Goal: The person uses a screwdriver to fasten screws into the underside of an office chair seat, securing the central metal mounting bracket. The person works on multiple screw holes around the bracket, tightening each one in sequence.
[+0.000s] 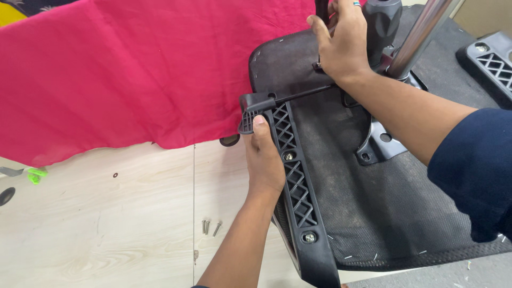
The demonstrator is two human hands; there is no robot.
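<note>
An upturned chair seat (341,181) lies in front of me, its black fabric underside facing up. My left hand (265,160) grips the black lattice armrest bracket (296,186) along the seat's left edge, thumb pressed near its top end. My right hand (341,45) is closed around a thin black tool or lever at the seat's far edge, beside a black knob (383,21) and the chrome column (418,34). A thin black rod (309,93) runs from the bracket's top toward the metal seat plate (380,143).
A large pink cloth (133,74) covers the far left. Several loose screws (209,228) and a small washer (115,175) lie on the pale wooden floor. A green clip (36,174) sits at the left edge. A second lattice bracket (493,64) lies at the upper right.
</note>
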